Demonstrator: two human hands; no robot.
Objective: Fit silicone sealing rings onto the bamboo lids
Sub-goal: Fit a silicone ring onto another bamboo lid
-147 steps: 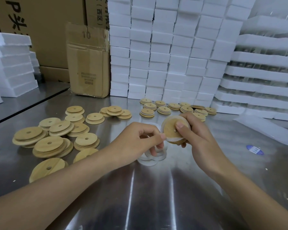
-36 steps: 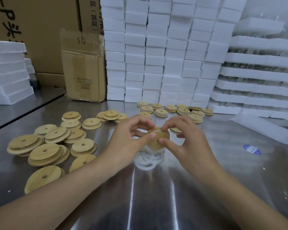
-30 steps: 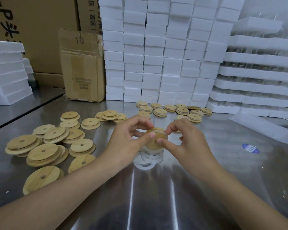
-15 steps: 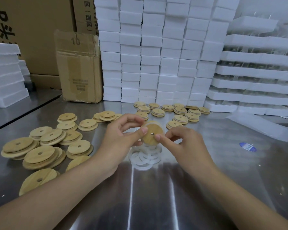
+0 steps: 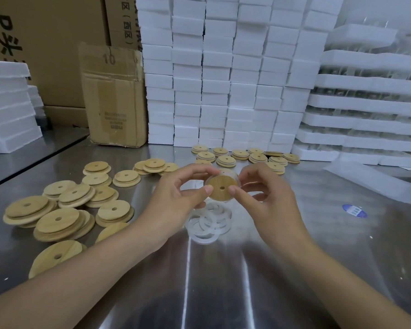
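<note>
Currently left hand (image 5: 176,205) and right hand (image 5: 268,205) both pinch one bamboo lid (image 5: 221,188) between them, face toward wearer, translucent ring (image 5: 230,173) along its far rim.

- The left hand (image 5: 176,200) reaches in from seven o'clock, forearm bare, thumb and fingertips pinching the nine o'clock edge of a small round bamboo lid (image 5: 221,188).
- The right hand (image 5: 268,203) comes from five o'clock, thumb and curled fingers gripping its three o'clock edge.
</note>
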